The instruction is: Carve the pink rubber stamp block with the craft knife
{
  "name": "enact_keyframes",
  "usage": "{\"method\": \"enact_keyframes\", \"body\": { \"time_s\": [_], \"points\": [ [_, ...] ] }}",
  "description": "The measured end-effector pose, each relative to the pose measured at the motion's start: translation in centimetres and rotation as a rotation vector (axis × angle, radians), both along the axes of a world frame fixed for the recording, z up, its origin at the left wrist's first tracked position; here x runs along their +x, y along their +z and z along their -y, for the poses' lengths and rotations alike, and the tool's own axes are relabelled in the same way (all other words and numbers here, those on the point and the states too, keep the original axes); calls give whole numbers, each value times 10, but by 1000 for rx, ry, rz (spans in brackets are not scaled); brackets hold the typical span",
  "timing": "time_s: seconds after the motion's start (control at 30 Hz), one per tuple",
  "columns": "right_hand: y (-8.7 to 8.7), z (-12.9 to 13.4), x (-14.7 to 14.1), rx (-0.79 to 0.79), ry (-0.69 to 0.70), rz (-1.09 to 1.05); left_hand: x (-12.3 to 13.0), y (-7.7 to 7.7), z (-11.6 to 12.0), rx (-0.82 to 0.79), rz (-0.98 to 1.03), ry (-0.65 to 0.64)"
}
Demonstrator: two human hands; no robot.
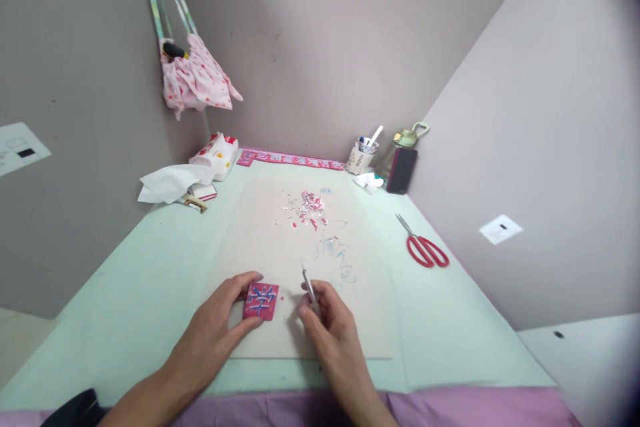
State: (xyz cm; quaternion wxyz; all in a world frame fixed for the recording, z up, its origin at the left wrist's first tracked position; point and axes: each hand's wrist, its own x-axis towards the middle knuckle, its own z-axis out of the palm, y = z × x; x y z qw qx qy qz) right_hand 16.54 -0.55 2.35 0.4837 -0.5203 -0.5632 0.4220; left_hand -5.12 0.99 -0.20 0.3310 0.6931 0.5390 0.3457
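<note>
A small pink-red square tile (261,301) with blue and white carved strokes lies near the front of a pale board (270,240). My left hand (220,313) grips its left side, the index finger at the top corner and the thumb at the bottom edge. Held like a pen in my right hand (333,323) is a thin silver craft knife (311,288), its tip pointing up and away, to the right of the tile and apart from it. A tiny red scrap sits between tile and knife. Farther back on the board is a pile of red and white shavings (312,203).
Red-handled scissors (427,250) lie at the right. Behind them stand a phone (402,171), a green bottle (387,161) and a pen cup (361,157). Several carved tiles (300,160) line the back edge. Tissues (175,181) lie at the left, below a hanging pink cloth bag (195,77).
</note>
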Motion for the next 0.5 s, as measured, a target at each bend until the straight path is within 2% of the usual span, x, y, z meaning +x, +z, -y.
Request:
{"method": "enact_keyframes", "body": {
  "time_s": [0.17,0.3,0.5],
  "points": [
    [-11,-12,-20,57,37,70,2,7,-1,-48,24,33],
    [-17,-18,-27,99,40,66,2,7,-2,-42,40,39],
    [-16,-21,-28,43,38,8,3,11,-1,-63,55,41]
  ]
}}
